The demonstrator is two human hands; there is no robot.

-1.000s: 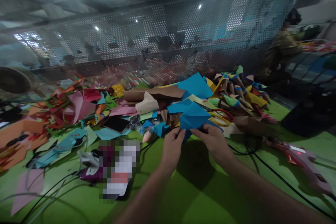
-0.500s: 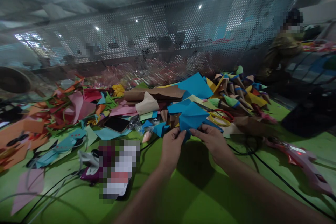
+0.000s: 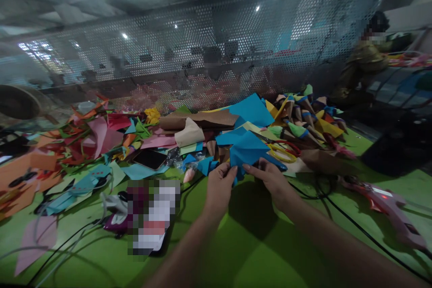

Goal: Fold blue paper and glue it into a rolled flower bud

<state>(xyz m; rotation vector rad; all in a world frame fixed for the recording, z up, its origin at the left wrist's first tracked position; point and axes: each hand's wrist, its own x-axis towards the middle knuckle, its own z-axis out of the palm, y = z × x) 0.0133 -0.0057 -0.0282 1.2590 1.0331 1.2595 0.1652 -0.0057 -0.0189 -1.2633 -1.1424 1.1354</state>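
Between my two hands a folded piece of blue paper (image 3: pixel 249 147) is held up over the green table (image 3: pixel 270 252). My left hand (image 3: pixel 219 182) pinches its lower left edge between thumb and fingers. At the lower right edge, my right hand (image 3: pixel 270 177) has its thumb pressed against the paper, with the fingers curled behind. Small scraps of blue paper (image 3: pixel 206 166) lie just left of the held piece. Scissors with yellow handles (image 3: pixel 285 155) rest behind my right hand, partly hidden by paper.
A pink glue gun (image 3: pixel 388 202) lies at the right with its black cord (image 3: pixel 362 225) crossing the table. Paper scraps (image 3: pixel 97 139) heap up at the left, and brown paper cones (image 3: pixel 303 119) at the back right. A phone (image 3: pixel 157 216) lies left of my hands.
The blue paper has tilted slightly between my fingers, and my hands have shifted a little. Both keep hold of it.
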